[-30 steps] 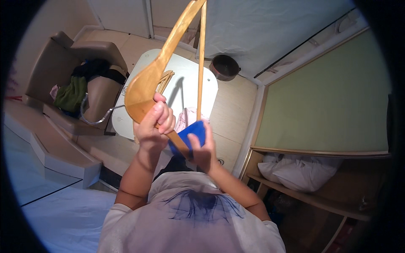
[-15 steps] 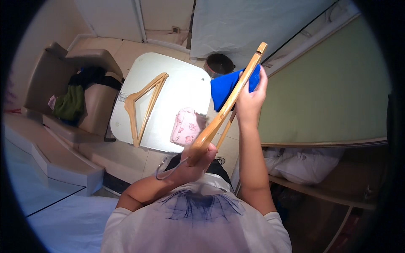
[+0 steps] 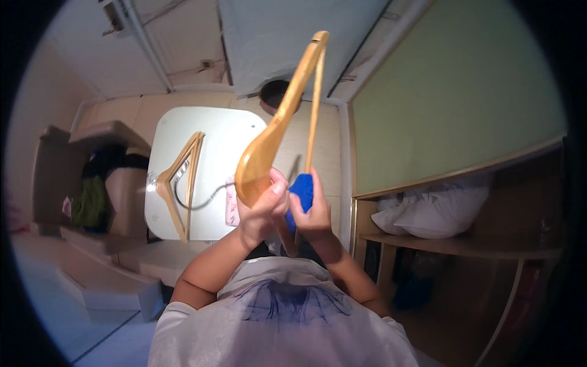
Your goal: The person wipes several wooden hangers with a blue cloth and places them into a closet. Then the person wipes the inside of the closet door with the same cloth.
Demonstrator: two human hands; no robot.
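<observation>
My left hand point(image 3: 264, 208) is closed around the middle of a wooden clothes hanger point(image 3: 262, 156), whose one end points away from me. The hanger's metal hook curves out to the left over the table. In my right hand point(image 3: 315, 215) a bunched blue cloth point(image 3: 302, 188) is pinched, close against the hanger's thin lower bar. The two hands are nearly side by side in front of my chest. Part of the cloth is hidden behind my fingers. Below them, a pink patterned folded cloth point(image 3: 231, 211) lies on the table, mostly covered by my left hand and the hanger.
On the white table point(image 3: 226, 125) lie more wooden hangers point(image 3: 165, 185), stacked together. A brown armchair point(image 3: 125, 196) with dark and green clothes point(image 3: 92, 205) stands at the left. A dark round bin point(image 3: 273, 95) is behind the table. Cabinet shelves point(image 3: 458, 241) at the right hold white bags point(image 3: 428, 214).
My right hand has slid from the hanger's far end back toward its middle, gathering the blue cloth. The hanger has turned more upright in view and shifted left. My view has moved too.
</observation>
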